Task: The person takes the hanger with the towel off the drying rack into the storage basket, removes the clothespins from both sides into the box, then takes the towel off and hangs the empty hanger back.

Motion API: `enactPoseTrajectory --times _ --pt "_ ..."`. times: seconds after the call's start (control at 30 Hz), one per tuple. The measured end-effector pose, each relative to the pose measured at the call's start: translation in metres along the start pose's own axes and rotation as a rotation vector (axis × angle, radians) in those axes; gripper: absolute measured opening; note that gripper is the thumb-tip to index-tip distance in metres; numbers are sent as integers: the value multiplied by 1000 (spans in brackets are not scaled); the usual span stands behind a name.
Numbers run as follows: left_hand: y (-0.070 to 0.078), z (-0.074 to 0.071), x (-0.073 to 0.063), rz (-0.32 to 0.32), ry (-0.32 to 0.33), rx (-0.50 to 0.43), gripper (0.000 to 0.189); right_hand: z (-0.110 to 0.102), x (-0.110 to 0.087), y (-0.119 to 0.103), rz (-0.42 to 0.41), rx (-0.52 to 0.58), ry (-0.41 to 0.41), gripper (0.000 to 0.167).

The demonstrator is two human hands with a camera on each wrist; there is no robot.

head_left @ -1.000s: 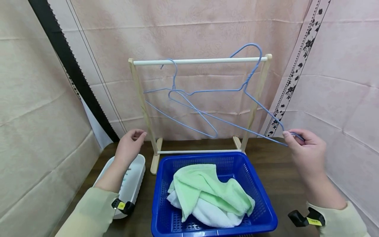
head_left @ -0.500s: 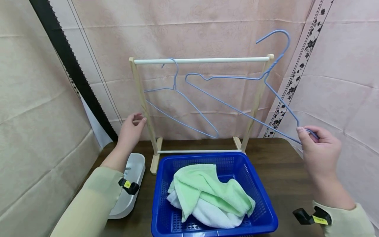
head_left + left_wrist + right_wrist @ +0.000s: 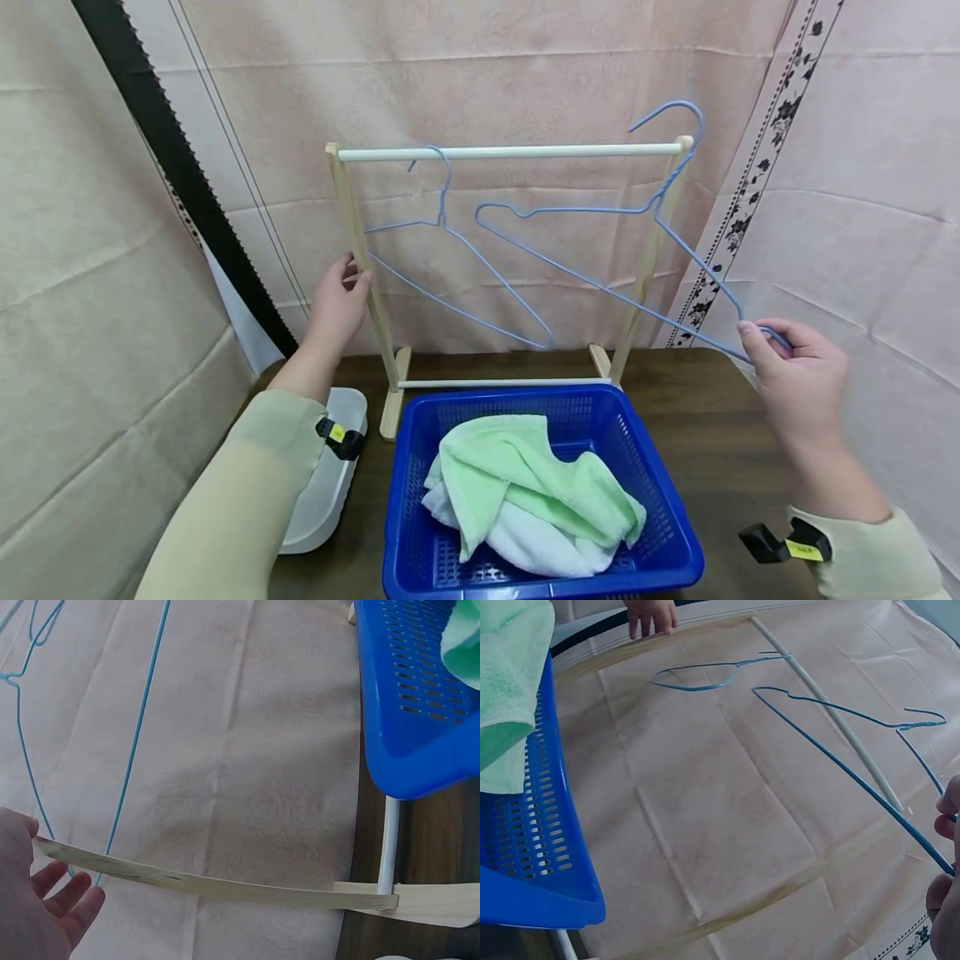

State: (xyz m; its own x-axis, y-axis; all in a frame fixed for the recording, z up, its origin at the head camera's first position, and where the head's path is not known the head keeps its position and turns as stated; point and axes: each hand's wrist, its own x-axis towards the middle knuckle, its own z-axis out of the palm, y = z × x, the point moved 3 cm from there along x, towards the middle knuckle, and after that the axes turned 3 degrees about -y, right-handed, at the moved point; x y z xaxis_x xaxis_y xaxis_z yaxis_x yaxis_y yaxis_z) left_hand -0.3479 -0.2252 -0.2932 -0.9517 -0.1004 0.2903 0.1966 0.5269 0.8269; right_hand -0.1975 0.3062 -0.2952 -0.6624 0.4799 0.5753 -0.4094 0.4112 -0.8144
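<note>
In the head view my right hand (image 3: 802,375) pinches a blue wire clothes hanger (image 3: 570,262) by its lower right corner. The hanger is tilted, its hook standing above and apart from the rail at the right end of the wooden drying rack (image 3: 510,153). A second blue hanger (image 3: 487,271) hangs from the rail near its left end. My left hand (image 3: 339,304) is at the rack's left post (image 3: 202,885). In the left wrist view its fingers (image 3: 71,900) are loosely spread, with the thumb on the post's other side; contact is hard to tell.
A blue plastic basket (image 3: 660,500) stands in front of the rack, with a green towel (image 3: 525,475) over a white one (image 3: 540,546). Under my left forearm is a white tray (image 3: 322,500). Cloth curtains (image 3: 510,67) surround the brown table (image 3: 720,433).
The hanger in my right hand has come off the rail, moved right and up, then dropped slightly back to the left. My left hand has risen from above the tray to the left post.
</note>
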Motion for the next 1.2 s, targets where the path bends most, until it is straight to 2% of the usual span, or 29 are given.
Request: enactPoseTrajectory --times 0.1,0.27,0.63,0.83,1.03,1.2 --pt "0 1 2 18 -5 -19 63 4 1 3 -4 -39 -18 6" --pt "-2 4 4 48 -7 -43 62 11 1 5 -12 -43 -43 6" --pt "-8 6 7 89 -18 -35 60 25 6 3 -38 -127 -75 8" --pt "-10 9 9 94 -17 -46 58 34 13 -1 -13 -111 -81 7" --pt "-10 10 10 103 -8 -29 58 44 19 -8 -34 -104 -115 4" --pt "-10 11 10 90 -15 10 58 51 21 -13 -31 -99 -158 14"
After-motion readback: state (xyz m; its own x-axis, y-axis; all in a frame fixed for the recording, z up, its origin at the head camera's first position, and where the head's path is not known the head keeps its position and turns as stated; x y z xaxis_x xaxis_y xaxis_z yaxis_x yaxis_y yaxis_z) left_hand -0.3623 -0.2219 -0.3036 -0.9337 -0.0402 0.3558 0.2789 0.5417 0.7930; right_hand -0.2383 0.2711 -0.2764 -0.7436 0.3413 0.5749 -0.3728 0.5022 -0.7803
